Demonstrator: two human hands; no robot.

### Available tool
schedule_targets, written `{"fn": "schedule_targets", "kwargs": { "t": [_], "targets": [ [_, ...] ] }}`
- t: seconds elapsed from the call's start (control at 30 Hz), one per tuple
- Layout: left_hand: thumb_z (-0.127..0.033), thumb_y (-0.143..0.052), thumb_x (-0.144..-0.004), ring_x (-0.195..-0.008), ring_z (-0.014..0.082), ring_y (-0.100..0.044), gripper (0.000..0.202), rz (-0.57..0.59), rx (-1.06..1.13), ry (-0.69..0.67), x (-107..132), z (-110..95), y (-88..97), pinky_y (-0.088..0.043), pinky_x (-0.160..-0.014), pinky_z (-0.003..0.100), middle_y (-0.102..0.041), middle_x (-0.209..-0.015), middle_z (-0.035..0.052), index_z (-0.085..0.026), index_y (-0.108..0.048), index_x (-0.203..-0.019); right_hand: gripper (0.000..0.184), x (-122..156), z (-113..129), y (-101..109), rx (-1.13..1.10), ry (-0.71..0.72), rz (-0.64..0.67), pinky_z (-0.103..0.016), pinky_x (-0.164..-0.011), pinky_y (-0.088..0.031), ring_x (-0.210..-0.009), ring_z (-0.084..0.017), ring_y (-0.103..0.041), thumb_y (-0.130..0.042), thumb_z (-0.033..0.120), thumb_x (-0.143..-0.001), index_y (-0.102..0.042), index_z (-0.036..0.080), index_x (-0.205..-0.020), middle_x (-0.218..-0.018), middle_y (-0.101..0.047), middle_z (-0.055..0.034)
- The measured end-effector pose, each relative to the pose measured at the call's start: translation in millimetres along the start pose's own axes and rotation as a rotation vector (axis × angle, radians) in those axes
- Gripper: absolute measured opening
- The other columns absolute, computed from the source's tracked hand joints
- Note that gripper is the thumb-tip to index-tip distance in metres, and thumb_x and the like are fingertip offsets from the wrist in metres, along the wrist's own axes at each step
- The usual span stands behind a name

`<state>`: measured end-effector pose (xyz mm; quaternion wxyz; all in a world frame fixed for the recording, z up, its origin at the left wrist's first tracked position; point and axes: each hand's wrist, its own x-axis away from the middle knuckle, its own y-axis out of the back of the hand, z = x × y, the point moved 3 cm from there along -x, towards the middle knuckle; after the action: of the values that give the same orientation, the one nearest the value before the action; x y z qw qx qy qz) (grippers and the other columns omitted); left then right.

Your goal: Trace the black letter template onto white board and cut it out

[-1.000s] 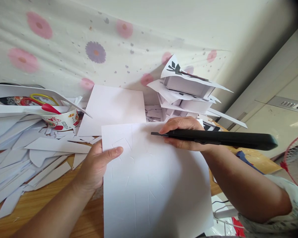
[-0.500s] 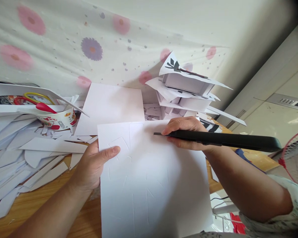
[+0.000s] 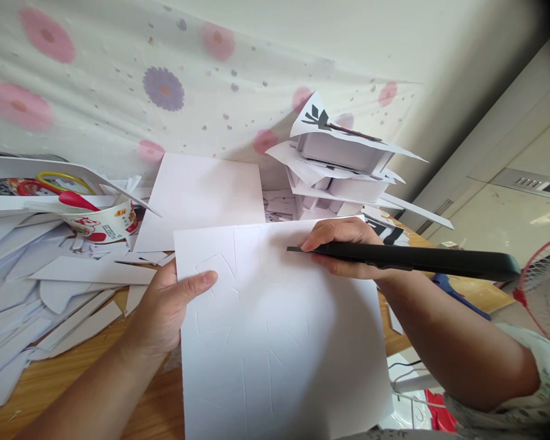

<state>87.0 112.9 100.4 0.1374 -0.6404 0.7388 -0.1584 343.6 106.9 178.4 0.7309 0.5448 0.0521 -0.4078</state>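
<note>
A white foam board [image 3: 275, 330] tilts up in front of me, with several thin cut lines across its face. My left hand [image 3: 176, 299] grips its left edge, thumb on the front and fingers hidden behind. Closed around a black utility knife [image 3: 412, 254] is my right hand [image 3: 341, 241], over the board's upper right part. The knife's short dark blade points left, close to the board's surface; whether it touches cannot be made out.
White offcuts [image 3: 36, 305] heap at the left around a printed paper cup [image 3: 103, 223] with a red spoon. Another white board [image 3: 206, 195] leans at the back. A stacked white model [image 3: 343, 159] stands behind my right hand. Blue-handled scissors [image 3: 458, 296] lie at the right.
The view has shifted slightly, so the board and background sit a little further left. The blade now shows slightly further right over the board. Both grips stay the same.
</note>
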Motion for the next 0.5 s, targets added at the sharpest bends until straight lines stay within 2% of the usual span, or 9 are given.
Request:
{"fn": "schedule_targets", "kwargs": {
  "t": [0.17,0.3,0.5],
  "targets": [
    [-0.029,-0.084,-0.057,-0.078,0.0296,-0.069,0.045,-0.017,-0.004,-0.003,-0.5,-0.4,-0.3,-0.060,-0.068,0.035,-0.073,-0.089,0.0078,-0.022,-0.071,-0.100,0.019,3.5,-1.3,0.0,-0.020,-0.029,-0.026,-0.029,-0.066,-0.057,-0.076,-0.017,-0.068,-0.059,0.014,-0.081,-0.064,0.022,-0.098,-0.091,-0.071,-0.0028],
    [-0.029,-0.084,-0.057,-0.076,0.0278,-0.068,0.045,-0.021,0.001,-0.021,-1.0,0.0,1.0,-0.060,-0.065,0.032,-0.073,-0.086,0.0072,-0.021,-0.071,-0.099,0.018,4.5,-2.1,-1.2,-0.050,-0.030,-0.042,-0.029,-0.067,-0.057,-0.078,-0.018,-0.069,-0.060,0.016,-0.080,-0.064,0.022,-0.096,-0.088,-0.071,-0.0032],
    [-0.028,-0.083,-0.058,-0.076,0.0281,-0.069,0.044,-0.025,-0.011,-0.011,-3.0,2.6,3.2,-0.060,-0.064,0.033,-0.073,-0.091,0.0086,-0.019,-0.071,-0.100,0.017,5.1,-3.5,-2.5,-0.070,-0.014,-0.067,-0.029,-0.068,-0.057,-0.079,-0.019,-0.069,-0.060,0.015,-0.080,-0.064,0.022,-0.095,-0.084,-0.070,-0.0036]
  ]
}}
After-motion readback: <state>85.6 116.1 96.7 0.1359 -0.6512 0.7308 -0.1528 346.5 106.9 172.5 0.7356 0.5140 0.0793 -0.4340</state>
